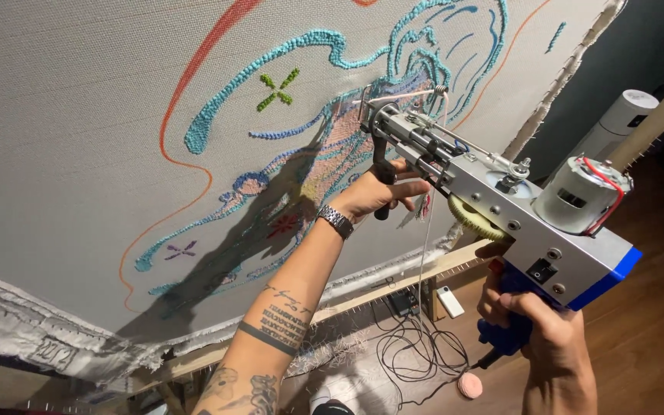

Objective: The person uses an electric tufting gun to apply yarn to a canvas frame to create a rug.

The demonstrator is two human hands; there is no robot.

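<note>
A silver and blue tufting gun (516, 207) points its needle at a stretched grey cloth (78, 115) with turquoise, pink and green tufted lines. My left hand (374, 192), with a metal watch at the wrist, grips the gun's black front handle. The blue rear grip is in my right hand (536, 323), under the grey motor (582, 196). A thin strand of white yarn (423, 253) hangs from the gun toward the floor.
The cloth is pinned on a wooden frame (393, 288). Black cables (416, 346) and a small pink round object (469, 385) lie on the wooden floor below. A white cylindrical device (616, 123) stands at the right, behind the frame.
</note>
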